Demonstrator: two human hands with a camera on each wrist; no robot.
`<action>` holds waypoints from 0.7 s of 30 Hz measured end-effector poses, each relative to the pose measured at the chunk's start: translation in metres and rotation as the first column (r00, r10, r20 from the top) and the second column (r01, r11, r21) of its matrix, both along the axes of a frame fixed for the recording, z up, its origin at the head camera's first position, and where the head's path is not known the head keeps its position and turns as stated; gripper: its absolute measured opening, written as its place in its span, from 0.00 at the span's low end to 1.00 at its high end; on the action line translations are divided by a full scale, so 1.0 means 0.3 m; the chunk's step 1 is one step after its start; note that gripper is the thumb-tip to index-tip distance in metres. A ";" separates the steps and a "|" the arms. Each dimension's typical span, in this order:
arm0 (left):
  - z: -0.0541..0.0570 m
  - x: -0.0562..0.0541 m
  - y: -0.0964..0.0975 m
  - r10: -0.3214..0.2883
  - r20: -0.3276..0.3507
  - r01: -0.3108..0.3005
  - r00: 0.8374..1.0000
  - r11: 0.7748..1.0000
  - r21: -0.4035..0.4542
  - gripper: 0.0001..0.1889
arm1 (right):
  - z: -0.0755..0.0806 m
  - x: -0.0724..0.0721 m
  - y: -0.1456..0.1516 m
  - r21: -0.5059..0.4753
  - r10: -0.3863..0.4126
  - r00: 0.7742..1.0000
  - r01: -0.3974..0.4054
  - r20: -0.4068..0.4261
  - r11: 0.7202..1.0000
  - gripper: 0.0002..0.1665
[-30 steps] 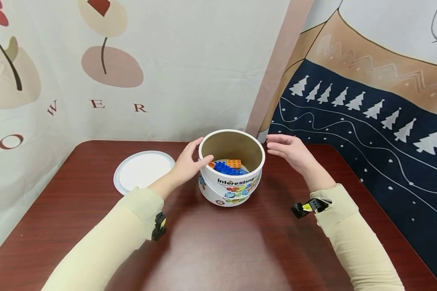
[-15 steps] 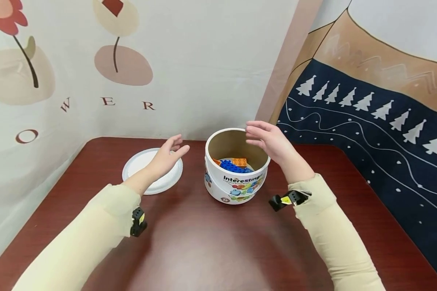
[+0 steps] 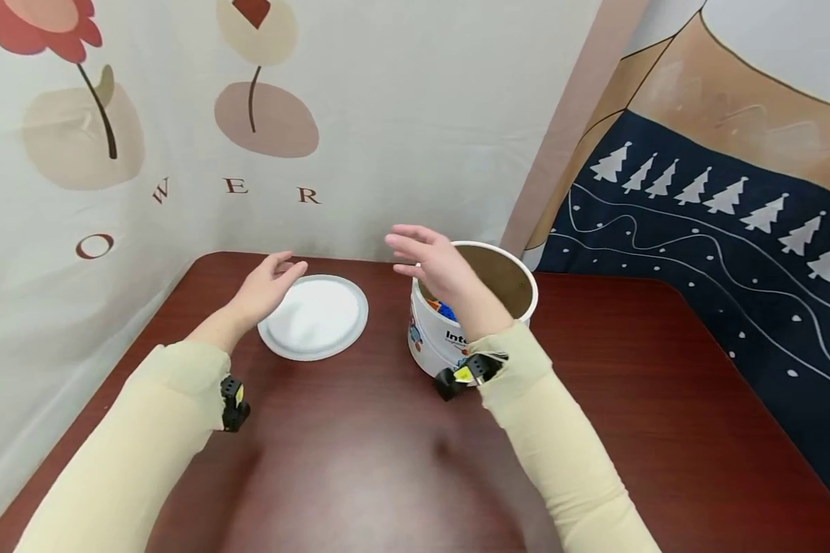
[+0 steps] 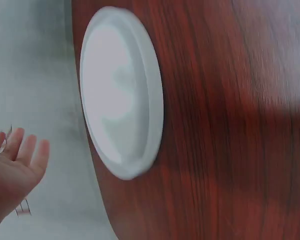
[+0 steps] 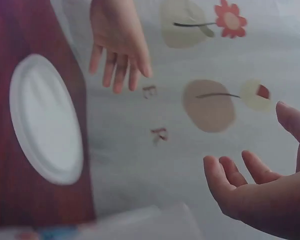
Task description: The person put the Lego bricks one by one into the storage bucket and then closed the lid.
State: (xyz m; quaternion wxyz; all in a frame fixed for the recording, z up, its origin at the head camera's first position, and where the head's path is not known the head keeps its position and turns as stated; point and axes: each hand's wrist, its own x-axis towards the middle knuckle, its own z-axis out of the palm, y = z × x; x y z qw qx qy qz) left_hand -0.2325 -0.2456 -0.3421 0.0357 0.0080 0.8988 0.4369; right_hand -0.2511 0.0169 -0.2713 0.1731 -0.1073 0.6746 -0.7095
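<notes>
A round white lid (image 3: 314, 316) lies flat on the table, left of a white bucket (image 3: 434, 347) with printed lettering. Blue and orange toy bricks (image 3: 446, 310) show inside the bucket, mostly hidden by my right arm. My left hand (image 3: 263, 290) hovers by the lid's left side, fingers loosely extended and holding nothing; the left wrist view shows the hand (image 4: 15, 167) apart from the lid. Above the bucket's left rim is my right hand (image 3: 436, 265), its fingers relaxed and nothing in them. The right wrist view shows both hands in the air.
A dark red wooden table (image 3: 360, 445) carries the lid and bucket. Behind it hangs a pale curtain (image 3: 401, 138) with flower prints, and on the right a dark blue cloth (image 3: 698, 223) with white trees. A black camera is strapped to each wrist.
My left hand has left the bucket's rim and moved left to the lid. The right hand has crossed leftward over the bucket. The head view has shifted left.
</notes>
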 end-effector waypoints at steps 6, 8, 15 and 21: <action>-0.042 0.001 -0.067 0.038 0.061 -0.034 0.997 0.998 -0.062 0.42 | -0.091 -0.014 -0.113 0.043 -0.017 0.999 0.015 0.049 0.999 0.29; -0.061 0.004 -0.078 0.050 0.077 -0.044 0.996 0.996 -0.075 0.41 | -0.132 -0.019 -0.142 0.058 -0.029 0.997 0.025 0.077 0.998 0.31; -0.123 0.011 -0.090 0.090 0.111 -0.077 0.990 0.990 -0.117 0.41 | -0.251 -0.005 -0.202 0.137 -0.101 0.981 0.079 0.165 0.987 0.31; -0.165 0.021 -0.098 0.098 0.166 -0.085 0.981 0.992 -0.089 0.41 | -0.312 0.009 -0.208 0.258 -0.174 0.962 0.117 0.210 0.959 0.34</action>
